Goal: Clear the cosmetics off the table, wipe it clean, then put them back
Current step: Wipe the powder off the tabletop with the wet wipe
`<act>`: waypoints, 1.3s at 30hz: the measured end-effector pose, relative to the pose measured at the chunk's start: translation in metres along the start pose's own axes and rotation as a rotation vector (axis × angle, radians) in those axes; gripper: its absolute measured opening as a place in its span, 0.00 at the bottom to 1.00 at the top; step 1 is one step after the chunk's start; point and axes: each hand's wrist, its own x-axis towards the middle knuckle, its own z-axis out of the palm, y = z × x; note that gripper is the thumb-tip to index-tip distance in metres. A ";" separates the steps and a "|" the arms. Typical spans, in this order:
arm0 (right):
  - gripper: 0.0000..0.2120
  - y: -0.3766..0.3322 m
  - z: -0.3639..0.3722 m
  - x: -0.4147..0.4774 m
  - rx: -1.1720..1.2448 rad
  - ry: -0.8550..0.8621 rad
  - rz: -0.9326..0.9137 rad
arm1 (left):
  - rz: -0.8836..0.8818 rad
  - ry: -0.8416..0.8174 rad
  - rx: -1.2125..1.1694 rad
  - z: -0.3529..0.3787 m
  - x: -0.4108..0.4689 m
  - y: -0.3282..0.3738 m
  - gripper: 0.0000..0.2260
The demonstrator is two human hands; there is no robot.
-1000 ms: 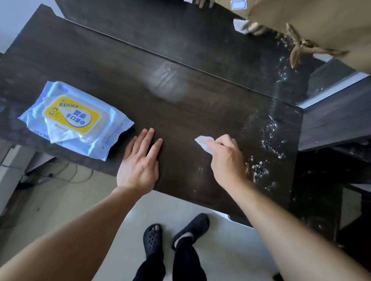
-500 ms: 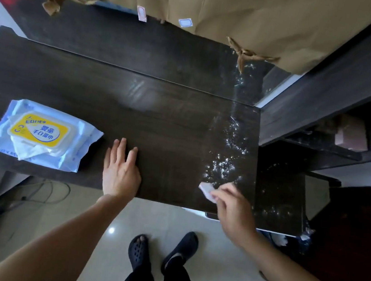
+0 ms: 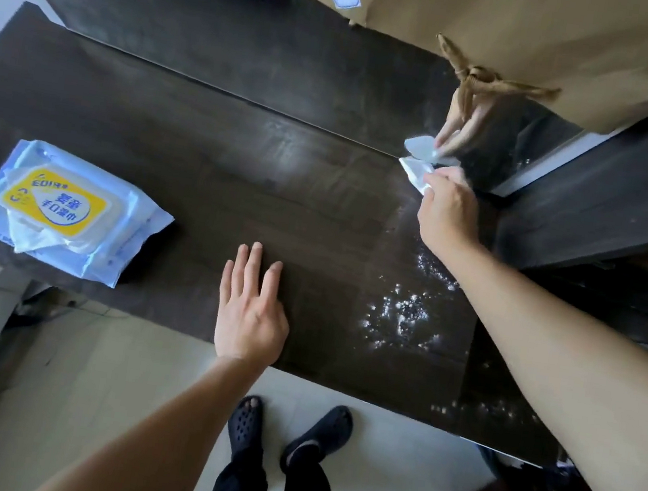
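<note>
At table's (image 3: 204, 137) far edge now, right hand (image 3: 445, 216) pinching wipe (image 3: 414, 170), moved from near edge; left hand (image 3: 249, 318) still flat, empty.

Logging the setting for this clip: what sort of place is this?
Probably a room in a home, at a dressing table: a dark wood-grain table backed by a paper-covered mirror, tiled floor, and a wet-wipe pack.
</note>
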 end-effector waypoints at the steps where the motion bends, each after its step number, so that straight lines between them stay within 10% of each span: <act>1: 0.13 -0.001 0.008 0.004 0.014 -0.011 0.002 | 0.005 0.003 0.004 0.000 0.001 0.000 0.22; 12: 0.11 0.002 -0.013 -0.127 0.115 -0.355 -0.425 | -0.015 0.015 0.019 -0.004 0.002 0.004 0.23; 16: 0.11 0.011 -0.013 -0.015 -0.014 -0.149 -0.314 | -0.015 0.029 0.015 -0.003 0.002 0.004 0.23; 23: 0.27 0.028 -0.007 -0.007 -0.327 -0.269 -0.300 | -0.008 0.058 0.014 -0.002 0.002 0.003 0.22; 29: 0.21 0.040 -0.023 -0.008 -0.569 -0.398 0.035 | -0.024 0.029 0.003 -0.003 0.002 0.004 0.22; 39: 0.13 0.020 -0.042 -0.015 -0.638 -0.393 -0.007 | -0.012 0.017 0.002 -0.004 0.002 0.003 0.22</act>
